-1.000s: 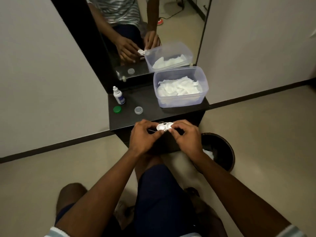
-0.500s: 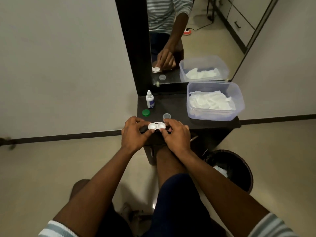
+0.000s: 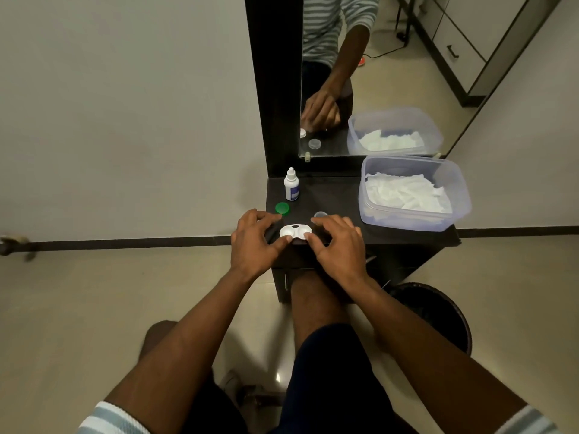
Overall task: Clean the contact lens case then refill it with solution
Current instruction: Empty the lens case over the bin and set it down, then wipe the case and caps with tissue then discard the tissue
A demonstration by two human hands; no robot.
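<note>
Contact lens case (image 3: 295,232) now lies flat on the near edge of the dark shelf (image 3: 338,198), centre of frame; 0.5 s ago it was held between both hands just at that edge, and 1.0 s ago it was pinched at the front of the shelf. Both wells uncapped, white. Left hand (image 3: 255,245) has its fingers spread, thumb tip touching the case's left lobe. Right hand (image 3: 340,245) is likewise spread, thumb tip on the right lobe; neither hand grips the case. Green cap (image 3: 282,208) sits just beyond the left fingertips; clear cap (image 3: 320,214) is partly hidden behind the right index finger. Solution bottle (image 3: 291,184) stands upright at the shelf's back left, against the mirror (image 3: 376,73) frame. Clear plastic tub (image 3: 413,192) of white tissues occupies the shelf's right side, well apart from the case. Dark waste bin (image 3: 438,311) stands on the floor at lower right, partly hidden by the right forearm.
</note>
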